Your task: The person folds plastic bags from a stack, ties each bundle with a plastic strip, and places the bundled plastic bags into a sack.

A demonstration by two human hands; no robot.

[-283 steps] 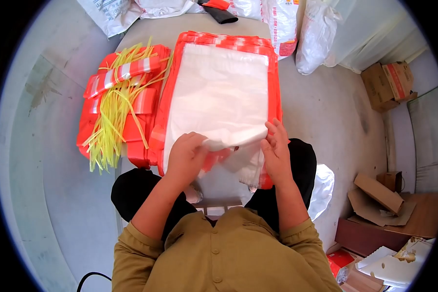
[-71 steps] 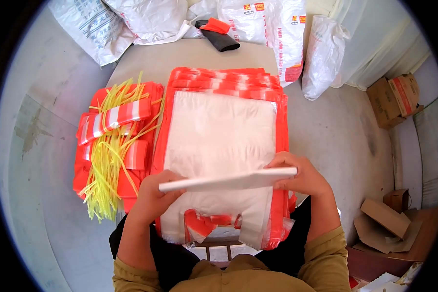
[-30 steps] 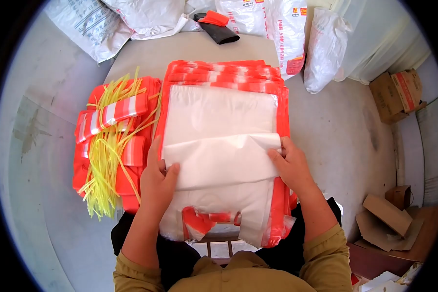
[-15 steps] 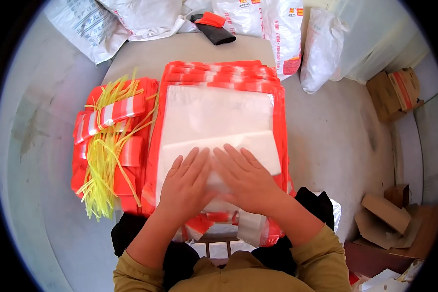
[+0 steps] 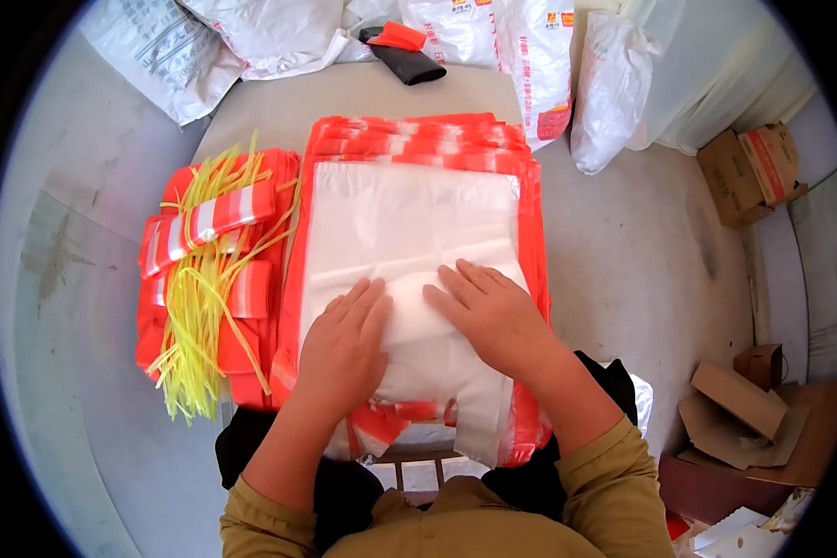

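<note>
My left hand [image 5: 347, 344] lies flat, fingers stretched forward, on a folded white plastic bag [image 5: 409, 302]. My right hand [image 5: 493, 314] rests on the same bag's right part, its fingers apart. Neither hand grips anything. Under the folded bag are more white bags [image 5: 414, 205], which lie on a thick stack of red bags [image 5: 534, 214] with pale stripes. Left of the stack sit folded red bundles [image 5: 167, 312], with a striped folded bag [image 5: 209, 228] and loose yellow ties [image 5: 195, 344] on top.
A black and red item [image 5: 405, 58] lies at the table's [image 5: 474, 91] far end. White printed sacks [image 5: 533, 70] stand beyond it. A closed box [image 5: 750, 175] and an opened cardboard box [image 5: 744, 414] are at the right. My knees are below the near edge.
Earlier my hands held a rolled, then folded white layer by its ends. They let go and moved inward onto it; since half a second ago they have spread slightly apart.
</note>
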